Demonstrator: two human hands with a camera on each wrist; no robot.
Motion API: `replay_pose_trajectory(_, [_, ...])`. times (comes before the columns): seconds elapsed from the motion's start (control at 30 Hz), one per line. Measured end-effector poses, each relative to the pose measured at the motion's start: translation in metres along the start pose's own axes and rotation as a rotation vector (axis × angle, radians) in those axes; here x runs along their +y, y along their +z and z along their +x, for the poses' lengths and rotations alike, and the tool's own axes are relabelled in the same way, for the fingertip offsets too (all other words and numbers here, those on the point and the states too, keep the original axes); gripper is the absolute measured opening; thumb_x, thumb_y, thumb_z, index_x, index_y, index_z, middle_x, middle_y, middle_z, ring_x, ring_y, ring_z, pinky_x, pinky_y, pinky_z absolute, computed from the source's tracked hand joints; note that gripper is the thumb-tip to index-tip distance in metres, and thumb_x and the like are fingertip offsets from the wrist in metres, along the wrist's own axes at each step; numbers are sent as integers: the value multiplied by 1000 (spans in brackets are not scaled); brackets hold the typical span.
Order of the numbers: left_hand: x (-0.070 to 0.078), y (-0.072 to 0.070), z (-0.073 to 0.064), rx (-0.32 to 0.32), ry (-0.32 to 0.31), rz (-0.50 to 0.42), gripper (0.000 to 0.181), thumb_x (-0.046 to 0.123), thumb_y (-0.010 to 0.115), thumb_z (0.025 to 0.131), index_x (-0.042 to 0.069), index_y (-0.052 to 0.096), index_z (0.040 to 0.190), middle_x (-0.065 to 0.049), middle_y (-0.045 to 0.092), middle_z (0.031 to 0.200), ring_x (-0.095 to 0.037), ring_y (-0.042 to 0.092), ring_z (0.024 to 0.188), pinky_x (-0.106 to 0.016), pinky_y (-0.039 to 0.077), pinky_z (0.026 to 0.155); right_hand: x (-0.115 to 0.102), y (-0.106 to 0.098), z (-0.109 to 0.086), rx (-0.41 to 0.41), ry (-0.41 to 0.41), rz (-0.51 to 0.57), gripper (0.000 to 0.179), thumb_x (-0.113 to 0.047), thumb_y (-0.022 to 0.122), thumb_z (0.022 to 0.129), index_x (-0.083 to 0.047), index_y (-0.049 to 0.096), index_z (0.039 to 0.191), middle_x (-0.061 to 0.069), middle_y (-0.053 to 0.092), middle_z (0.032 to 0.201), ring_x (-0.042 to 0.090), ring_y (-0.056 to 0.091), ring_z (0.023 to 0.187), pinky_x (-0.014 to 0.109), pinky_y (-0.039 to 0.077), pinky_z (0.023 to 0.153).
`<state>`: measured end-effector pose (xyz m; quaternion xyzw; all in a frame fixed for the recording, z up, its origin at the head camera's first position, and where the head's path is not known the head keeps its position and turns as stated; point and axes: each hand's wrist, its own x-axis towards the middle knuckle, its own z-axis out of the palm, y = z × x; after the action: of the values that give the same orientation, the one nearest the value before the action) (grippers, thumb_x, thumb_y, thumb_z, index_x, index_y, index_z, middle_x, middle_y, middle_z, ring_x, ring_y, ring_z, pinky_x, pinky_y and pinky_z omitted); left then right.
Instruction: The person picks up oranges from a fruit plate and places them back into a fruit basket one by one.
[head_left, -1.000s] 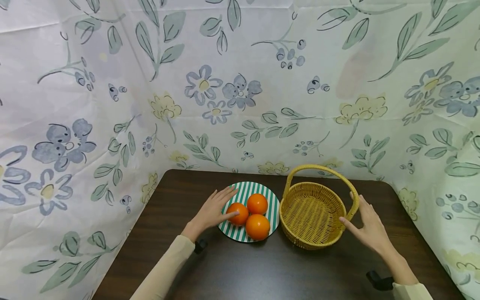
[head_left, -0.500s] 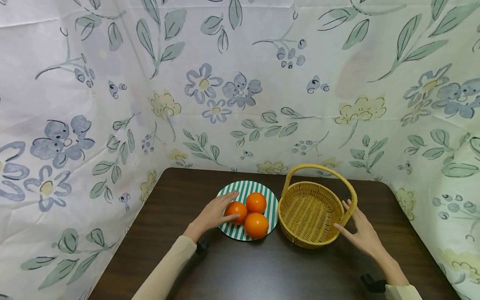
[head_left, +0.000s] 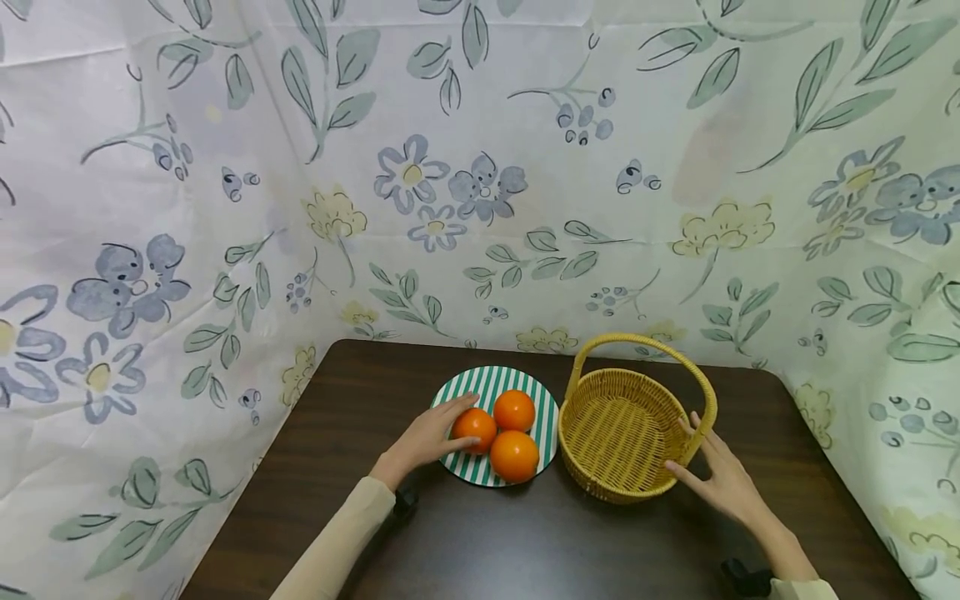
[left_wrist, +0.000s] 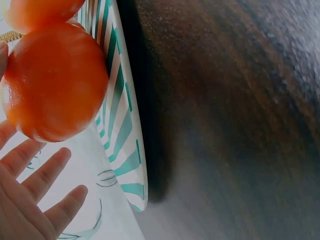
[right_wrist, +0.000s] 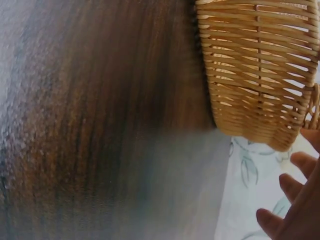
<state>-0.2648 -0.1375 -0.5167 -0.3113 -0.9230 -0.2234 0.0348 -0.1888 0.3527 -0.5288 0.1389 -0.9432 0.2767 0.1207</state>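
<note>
Three oranges sit together on a round green-and-white striped plate (head_left: 487, 380). My left hand (head_left: 422, 440) is at the leftmost orange (head_left: 476, 430), thumb on the near side and fingers on the far side. In the left wrist view the fingers (left_wrist: 52, 172) are spread and fairly straight beside that orange (left_wrist: 60, 82); whether they touch it, I cannot tell. A yellow wicker basket (head_left: 600, 487) with an arched handle (head_left: 643, 338) stands right of the plate. Beside its right side is my right hand (head_left: 723, 485), thumb near the rim. Loosely spread fingers (right_wrist: 292, 187) show below the wicker (right_wrist: 255, 75) in the right wrist view.
Everything rests on a dark brown wooden table (head_left: 480, 542). White cloth (head_left: 480, 275) printed with leaves and flowers hangs behind and along both sides. The other two oranges (head_left: 514, 410) lie right of the left hand. Plate and basket nearly touch.
The left hand has come down slightly around the leftmost orange. My right hand has moved left, closer to the basket's side. Oranges, plate and basket stay in place; the head view shifts slightly.
</note>
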Motion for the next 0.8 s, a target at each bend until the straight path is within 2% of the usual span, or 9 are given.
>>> replay_pose_trajectory(0.2, [1,3,0,-21,-40,-55,74,67,47,83,20,41,140,0,43,141,-20,45,125,-43,40,101,1,-1,-1,-42,32,14,76,-31,65,86,-11,25,147,6,4,156,52,20,131,71,26,87])
replay_pose_trajectory(0.4, [3,4,-1,-45,-60,-98,76,65,54,81,18,41,139,1,45,138,-18,48,120,-41,43,99,1,0,-2,-113,68,80,77,-31,60,90,-11,16,149,8,-3,156,54,13,133,73,23,87])
replay_pose_trajectory(0.6, [5,2,3,-39,-50,-108,78,61,61,78,16,42,138,0,46,137,-17,49,118,-40,43,98,2,-1,1,-117,63,110,80,-30,59,91,-14,8,150,6,-7,155,53,5,135,75,18,90])
replay_pose_trajectory(0.8, [6,4,1,-42,-56,-119,77,59,65,76,17,43,137,1,47,135,-15,49,117,-37,42,99,1,-1,-1,-135,64,116,80,-30,58,92,-15,5,150,8,-8,155,54,4,134,75,16,90])
